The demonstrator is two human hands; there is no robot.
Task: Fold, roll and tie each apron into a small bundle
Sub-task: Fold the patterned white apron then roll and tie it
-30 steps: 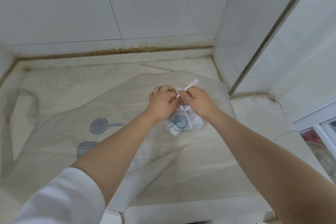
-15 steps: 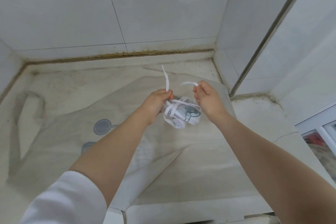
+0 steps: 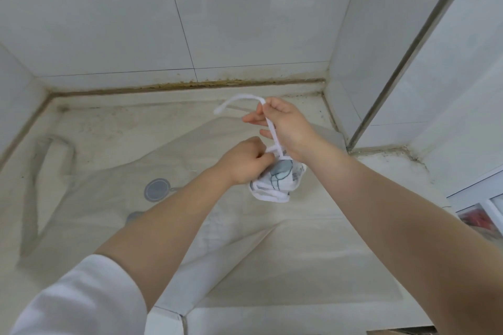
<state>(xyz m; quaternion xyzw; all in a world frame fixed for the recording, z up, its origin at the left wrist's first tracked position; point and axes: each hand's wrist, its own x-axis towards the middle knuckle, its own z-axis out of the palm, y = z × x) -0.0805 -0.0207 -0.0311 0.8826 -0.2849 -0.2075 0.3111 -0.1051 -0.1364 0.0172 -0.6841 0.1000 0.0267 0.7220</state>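
The right hand (image 3: 283, 128) pinches a white strap (image 3: 273, 133) between thumb and fingers and draws it up and away toward the far side, its free end arching over to the left; the left hand (image 3: 246, 160) is curled tight on the other strap at the knot, just below and to the left of the right, pressing against the small bundle (image 3: 277, 181). The bundle, white with a grey-blue print, hangs between the two hands, lifted clear of the worktop (image 3: 114, 128); a second ago it lay down on the cloth with both hands close together over it, and half a second ago the hands had only begun to part; now the right hand has risen well above the left, so the strap runs taut between them. That reads as the knot being pulled snug, which would put this apron near its finish. Beneath, a second apron (image 3: 285, 247) lies spread flat across the worktop, its pan print (image 3: 157, 189) showing to the left, apparently not yet folded.
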